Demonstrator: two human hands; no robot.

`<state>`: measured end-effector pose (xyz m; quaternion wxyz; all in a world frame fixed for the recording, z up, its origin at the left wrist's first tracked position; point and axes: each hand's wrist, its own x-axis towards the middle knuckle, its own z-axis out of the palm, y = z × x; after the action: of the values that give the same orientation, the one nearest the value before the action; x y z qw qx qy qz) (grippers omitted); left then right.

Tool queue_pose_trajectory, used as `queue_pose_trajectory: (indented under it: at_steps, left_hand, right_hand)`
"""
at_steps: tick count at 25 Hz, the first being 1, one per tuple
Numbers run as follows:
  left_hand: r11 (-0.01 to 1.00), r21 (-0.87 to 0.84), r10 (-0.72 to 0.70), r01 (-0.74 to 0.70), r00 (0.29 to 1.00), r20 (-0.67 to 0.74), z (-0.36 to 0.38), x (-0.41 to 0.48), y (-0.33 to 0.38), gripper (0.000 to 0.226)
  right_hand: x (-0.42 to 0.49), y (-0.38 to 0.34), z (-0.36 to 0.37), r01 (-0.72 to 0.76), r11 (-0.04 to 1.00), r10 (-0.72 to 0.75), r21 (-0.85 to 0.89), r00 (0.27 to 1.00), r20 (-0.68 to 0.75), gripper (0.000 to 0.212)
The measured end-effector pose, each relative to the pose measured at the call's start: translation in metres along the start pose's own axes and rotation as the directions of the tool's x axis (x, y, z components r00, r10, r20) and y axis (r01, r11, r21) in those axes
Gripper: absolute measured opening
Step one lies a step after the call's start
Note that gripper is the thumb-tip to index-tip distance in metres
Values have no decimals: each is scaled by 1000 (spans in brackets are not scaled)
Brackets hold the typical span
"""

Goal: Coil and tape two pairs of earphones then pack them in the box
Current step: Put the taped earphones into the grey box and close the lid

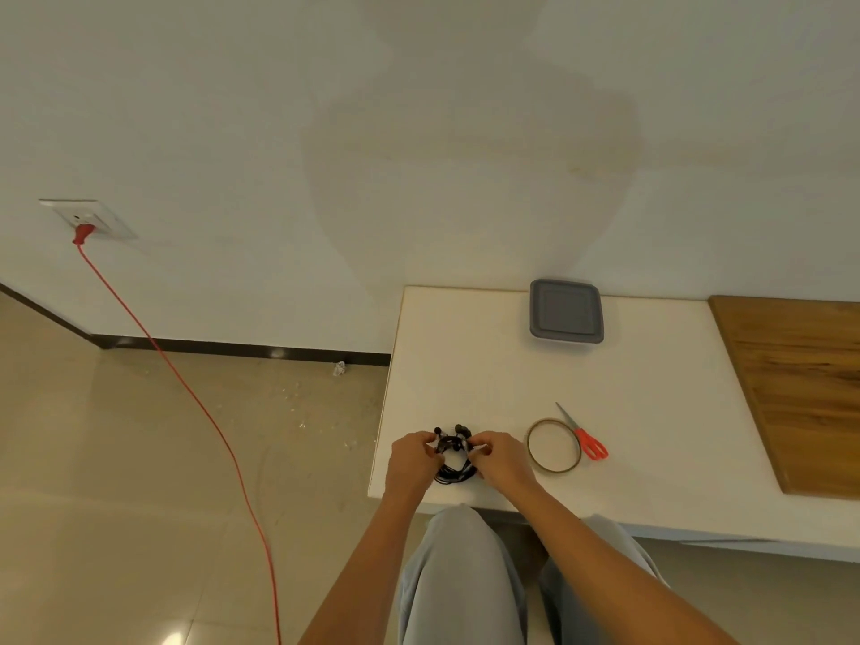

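Note:
Black earphones (453, 443) sit in a coiled bundle near the front left corner of the white table (512, 379). My left hand (412, 458) pinches the bundle's left side and my right hand (500, 456) pinches its right side. Earbud tips stick up above my fingers. More black cable (453, 477) loops below, between my wrists; whether it is a second pair I cannot tell. A roll of clear tape (554, 445) lies flat just right of my right hand. A grey box (566, 311) with its lid on stands at the table's far edge.
Red-handled scissors (584, 435) lie against the tape roll's right side. A wooden board (800, 388) covers the table's right part. A red cable (186, 388) runs from a wall socket (88, 218) down across the tiled floor on the left. My knees sit under the table's front edge.

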<state>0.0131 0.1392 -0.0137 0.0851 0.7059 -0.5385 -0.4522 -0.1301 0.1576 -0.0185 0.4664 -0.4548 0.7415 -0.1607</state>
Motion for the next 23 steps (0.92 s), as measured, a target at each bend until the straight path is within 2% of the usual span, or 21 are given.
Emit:
queue_pose_trajectory:
  at_steps: [2, 5, 7, 9, 12, 15, 17, 20, 23]
  left_hand:
    - [998, 64, 4, 1, 997, -78, -1, -2, -1, 39]
    - [998, 30, 54, -49, 982, -180, -4, -6, 9, 33]
    - [994, -41, 94, -103, 979, -180, -4, -6, 29, 30]
    - [982, -95, 148, -162, 979, -140, 1, -2, 56, 31]
    - [966, -149, 195, -212, 973, -122, 10, 10, 91, 30]
    - [958, -200, 188, -207, 976, -113, 21, 32, 109, 29]
    - [954, -244, 154, -172, 984, -92, 29, 44, 112, 29]
    - [930, -352, 84, -103, 994, -68, 39, 54, 109, 31]
    - [886, -463, 2, -30, 998, -60, 47, 62, 106, 32]
  right_hand:
    - [-2, 2, -13, 35, 999, -35, 6, 999, -41, 28]
    - [4, 8, -48, 133, 991, -125, 12, 954, -271, 25]
    - [21, 5, -73, 218, 973, -229, -73, 894, -384, 34]
    - [46, -8, -97, 255, 941, -328, -223, 848, -417, 43]
    - [93, -24, -126, 191, 853, -397, -485, 841, -367, 59]
    - [131, -20, -135, 91, 700, -368, -709, 896, -248, 72]
    - [145, -17, -130, 66, 624, -322, -778, 929, -180, 72]
    - [147, -11, -120, -19, 521, -325, -853, 920, -219, 67]
    - [132, -2, -101, 121, 483, -381, -868, 921, -83, 60]
